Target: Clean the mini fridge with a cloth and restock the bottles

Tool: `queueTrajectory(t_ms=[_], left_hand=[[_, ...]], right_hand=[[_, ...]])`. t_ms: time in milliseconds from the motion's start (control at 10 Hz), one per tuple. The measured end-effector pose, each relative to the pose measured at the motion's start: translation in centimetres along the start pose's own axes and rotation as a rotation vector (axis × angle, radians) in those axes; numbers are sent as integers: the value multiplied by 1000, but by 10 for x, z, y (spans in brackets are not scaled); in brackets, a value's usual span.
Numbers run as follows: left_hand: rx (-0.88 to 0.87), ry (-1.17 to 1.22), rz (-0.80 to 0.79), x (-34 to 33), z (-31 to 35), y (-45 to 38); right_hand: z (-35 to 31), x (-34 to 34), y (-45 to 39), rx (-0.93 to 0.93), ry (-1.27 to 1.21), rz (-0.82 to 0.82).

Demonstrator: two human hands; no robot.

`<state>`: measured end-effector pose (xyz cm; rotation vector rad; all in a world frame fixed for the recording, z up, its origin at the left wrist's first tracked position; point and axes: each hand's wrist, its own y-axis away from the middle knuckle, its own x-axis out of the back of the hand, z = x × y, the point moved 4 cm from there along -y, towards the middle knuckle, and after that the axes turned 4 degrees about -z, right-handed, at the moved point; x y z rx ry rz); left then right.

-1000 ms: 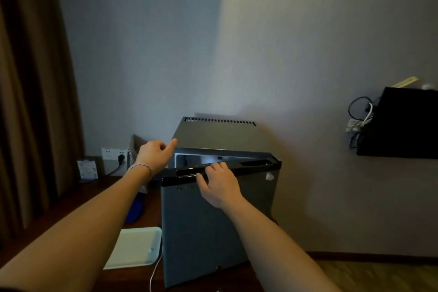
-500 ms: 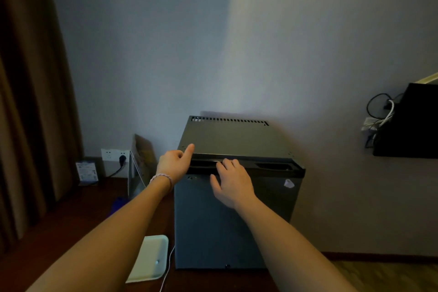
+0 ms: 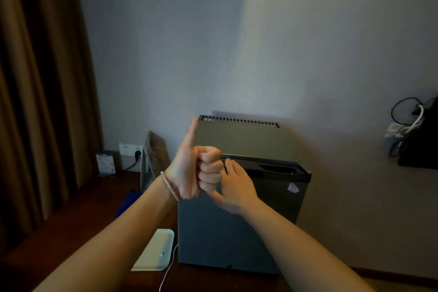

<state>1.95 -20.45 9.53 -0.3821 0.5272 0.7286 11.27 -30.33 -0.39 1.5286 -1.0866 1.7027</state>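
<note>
The left hand (image 3: 189, 170) makes a thumbs-up, fingers curled on nothing; at its 3 o'clock, the right hand (image 3: 237, 187), fingers relaxed, fronts the closed mini fridge (image 3: 239, 232).

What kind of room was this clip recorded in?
Probably a hotel room: a mini fridge stands on a dark wooden desk against a plain wall, with full-length curtains at the left and a white tray beside the fridge.
</note>
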Motion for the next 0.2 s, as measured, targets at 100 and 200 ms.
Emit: queueTrajectory(t_ms=[100, 200], left_hand=[[33, 42, -141, -18, -6, 3], [52, 49, -150, -27, -9, 12]], right_hand=[[4, -8, -8, 14, -94, -64], [3, 13, 8, 15, -434, -113]])
